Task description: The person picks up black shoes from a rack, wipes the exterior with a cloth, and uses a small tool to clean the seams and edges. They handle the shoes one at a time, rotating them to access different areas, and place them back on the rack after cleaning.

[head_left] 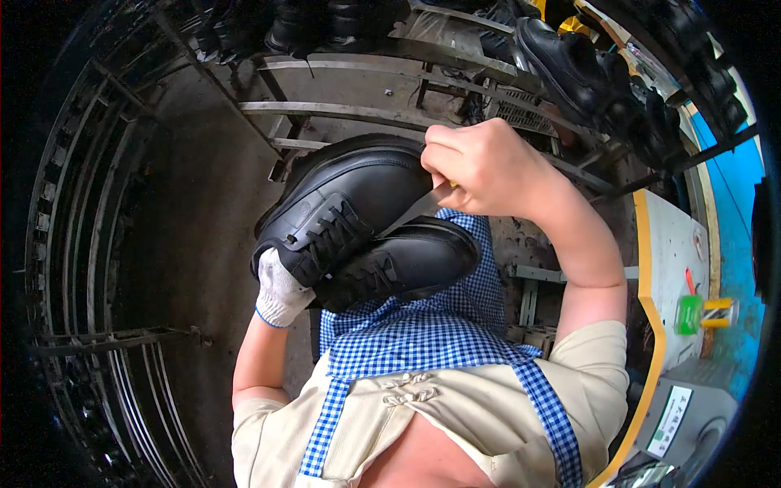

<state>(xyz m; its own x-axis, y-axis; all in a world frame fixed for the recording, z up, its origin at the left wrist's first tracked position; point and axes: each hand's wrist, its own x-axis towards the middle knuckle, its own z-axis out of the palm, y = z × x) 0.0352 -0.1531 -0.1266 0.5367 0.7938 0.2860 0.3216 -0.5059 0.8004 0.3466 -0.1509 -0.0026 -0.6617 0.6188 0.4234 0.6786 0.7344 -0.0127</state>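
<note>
Two black lace-up shoes are together in front of my apron. The upper shoe point(370, 191) is tilted with its toe toward the right, and its thick sole faces away from me. Below it, the other shoe point(431, 256) lies against the checked apron. My left hand point(281, 289), in a white knit glove, grips the upper shoe at its heel opening; the fingers are mostly hidden. My bare right hand point(480, 167) is closed beside that shoe's toe. From its fingers a thin greyish blade point(413, 210) points down between the shoes, and a bit of yellow shows at the grip.
Metal racks point(342, 110) stand ahead, with several black shoes point(569, 73) on them at the far right. More metal racking point(81, 244) runs down the left. On the right is a white, yellow-edged table point(671, 244) with a green-and-yellow item point(690, 315) and a grey machine point(691, 415).
</note>
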